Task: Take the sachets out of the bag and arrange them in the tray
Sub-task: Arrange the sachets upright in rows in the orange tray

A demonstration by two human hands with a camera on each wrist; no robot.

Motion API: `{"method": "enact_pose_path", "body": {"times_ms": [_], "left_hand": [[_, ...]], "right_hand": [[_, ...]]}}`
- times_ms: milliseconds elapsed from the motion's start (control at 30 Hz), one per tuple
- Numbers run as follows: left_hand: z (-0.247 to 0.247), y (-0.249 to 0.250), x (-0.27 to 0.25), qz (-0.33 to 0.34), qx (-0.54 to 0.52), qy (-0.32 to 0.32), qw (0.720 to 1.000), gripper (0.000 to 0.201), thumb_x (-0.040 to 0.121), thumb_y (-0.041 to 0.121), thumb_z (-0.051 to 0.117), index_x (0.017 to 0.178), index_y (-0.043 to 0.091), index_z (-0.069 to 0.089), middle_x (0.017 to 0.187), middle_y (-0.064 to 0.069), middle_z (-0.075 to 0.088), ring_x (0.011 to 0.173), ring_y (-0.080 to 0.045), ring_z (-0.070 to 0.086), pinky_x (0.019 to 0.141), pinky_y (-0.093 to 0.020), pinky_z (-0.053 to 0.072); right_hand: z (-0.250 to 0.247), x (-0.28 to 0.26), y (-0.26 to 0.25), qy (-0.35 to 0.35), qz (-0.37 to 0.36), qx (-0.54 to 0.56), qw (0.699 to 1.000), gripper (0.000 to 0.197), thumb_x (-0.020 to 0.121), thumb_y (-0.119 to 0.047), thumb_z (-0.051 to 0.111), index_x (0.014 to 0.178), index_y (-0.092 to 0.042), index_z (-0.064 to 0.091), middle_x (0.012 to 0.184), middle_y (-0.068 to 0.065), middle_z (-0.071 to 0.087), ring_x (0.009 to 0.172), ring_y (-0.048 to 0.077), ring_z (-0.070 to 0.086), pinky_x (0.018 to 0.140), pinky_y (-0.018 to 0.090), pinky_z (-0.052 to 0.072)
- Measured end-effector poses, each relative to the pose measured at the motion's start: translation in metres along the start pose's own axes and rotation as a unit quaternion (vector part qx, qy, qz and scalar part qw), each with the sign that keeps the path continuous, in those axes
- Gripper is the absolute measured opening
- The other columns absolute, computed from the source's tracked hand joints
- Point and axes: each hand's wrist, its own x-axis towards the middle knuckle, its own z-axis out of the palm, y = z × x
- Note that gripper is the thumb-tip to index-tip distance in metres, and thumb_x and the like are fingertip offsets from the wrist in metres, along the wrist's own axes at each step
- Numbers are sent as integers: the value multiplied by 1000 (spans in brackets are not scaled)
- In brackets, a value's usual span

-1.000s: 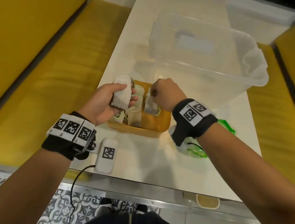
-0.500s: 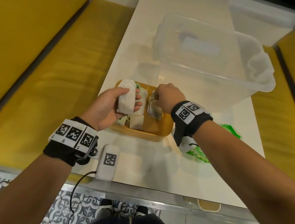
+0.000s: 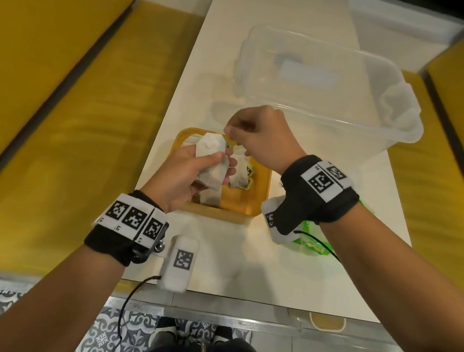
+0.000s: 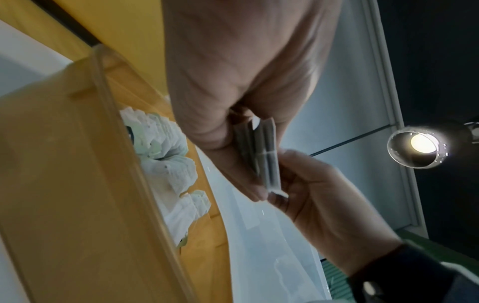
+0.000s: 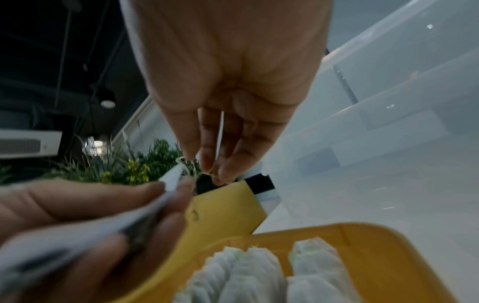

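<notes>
Left hand [image 3: 183,175] clamped on a stack of tea sachets [image 3: 211,162] above the yellow tray [image 3: 256,206]. Right hand [image 3: 260,138], lifted off the tray's placed sachets since a moment ago, now pinching the stack's string: next placement imminent.

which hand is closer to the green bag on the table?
Right. The right hand is raised over the yellow tray's far edge, its wrist above the green bag. The left hand, gripping sachets, is across the tray.

sachets [image 3: 240,174] in tray [image 3: 261,192]; bin [image 3: 404,131] behind
</notes>
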Motion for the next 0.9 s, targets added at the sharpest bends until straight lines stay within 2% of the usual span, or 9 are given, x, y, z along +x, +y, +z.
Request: {"method": "enact_pose_path", "body": {"times_ms": [133,267,333,400,467,567,633,767,900], "left_hand": [[6,3,0,34,25,13,999,14,93,8,58,98,17,66,85,-1,75,81,-14,71,84,-37,54],[6,4,2,46,-2,53,998,11,92,11,60,100,17,65,84,-1,75,81,-16,72,79,-34,56],[5,4,2,54,-4,66,996,15,93,17,62,107,14,65,91,-5,75,85,-20,72,75,-33,58],[7,4,3,61,6,66,996,18,96,24,57,109,15,65,93,-5,74,84,-19,71,72,-33,57],[12,6,4,66,17,65,996,22,102,29,46,102,17,64,84,-1,74,75,-16,71,69,-33,58],[18,10,5,56,19,84,995,31,105,32,33,93,21,59,73,4,73,67,-13,71,67,-31,58],[19,10,6,43,2,98,994,30,106,30,31,98,21,57,82,2,72,71,-12,71,67,-29,57],[14,10,11,30,-46,127,990,34,105,26,35,132,9,46,118,-12,64,91,-18,70,70,-30,58],[13,13,11,6,-51,69,996,41,103,36,38,131,9,48,113,-13,67,89,-21,72,69,-34,59]], "right_hand": [[-3,-10,-13,-59,-16,19,998,14,81,-23,73,86,-11,70,78,-1,66,68,7,55,63,12,42],[-1,-18,-7,14,7,26,1000,32,73,-26,80,95,-12,62,83,1,62,65,10,52,60,20,43],[1,-23,-8,2,17,38,999,35,72,-29,81,96,-13,62,84,3,64,63,9,54,61,22,46],[4,-25,-10,-41,23,25,999,35,70,-29,83,95,-14,64,84,3,66,59,5,55,61,23,47],[7,-24,-11,-53,30,21,998,32,70,-24,84,94,-13,65,83,3,67,55,3,55,59,19,47],[6,-19,-11,-49,31,9,998,23,72,-11,81,90,-9,66,77,8,66,57,11,58,58,20,52],[3,-18,-9,-29,36,25,999,15,75,-3,77,85,-3,67,72,9,63,58,18,62,58,25,56],[-7,-15,-5,6,61,67,996,10,78,0,75,82,1,66,68,11,62,52,17,64,53,23,57],[-7,-15,-11,-65,37,51,996,8,79,-1,74,81,-1,67,69,9,58,55,15,65,55,25,58]]}}
